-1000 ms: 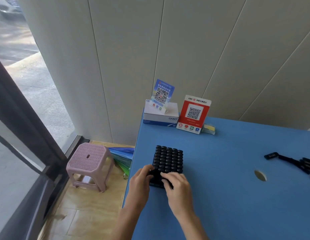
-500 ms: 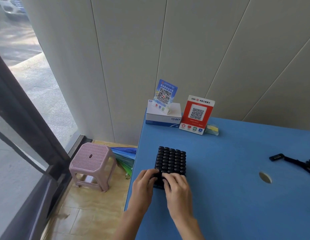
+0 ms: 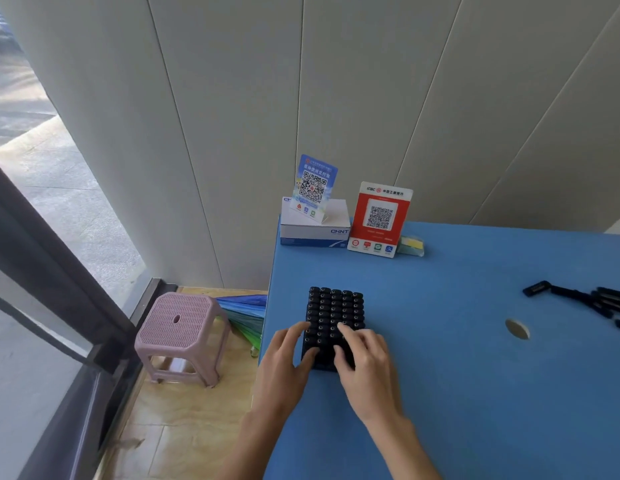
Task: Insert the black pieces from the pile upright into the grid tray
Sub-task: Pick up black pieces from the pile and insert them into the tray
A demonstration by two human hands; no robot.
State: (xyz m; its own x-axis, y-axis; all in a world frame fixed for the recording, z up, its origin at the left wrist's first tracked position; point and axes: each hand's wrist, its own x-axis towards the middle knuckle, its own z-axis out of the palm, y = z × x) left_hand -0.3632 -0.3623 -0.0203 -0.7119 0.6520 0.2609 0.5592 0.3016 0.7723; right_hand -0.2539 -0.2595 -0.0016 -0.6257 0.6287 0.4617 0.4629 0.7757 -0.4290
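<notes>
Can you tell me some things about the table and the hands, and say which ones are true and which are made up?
1. Both hands rest on the grid tray. True.
2. The left hand is picking from the pile of black pieces. False: it is at the tray; the pile lies far right, untouched.
3. The red sign stands on the white box. False: it stands on the blue table beside the box.
4. A pink stool stands on the floor. True.

You have one grid tray (image 3: 336, 310), five pieces across. One pile of loose black pieces (image 3: 599, 301), count unclear at the frame edge. Two QR code stands (image 3: 380, 218). One white box (image 3: 315, 230). One pink stool (image 3: 179, 332). Two hands (image 3: 284, 362).
</notes>
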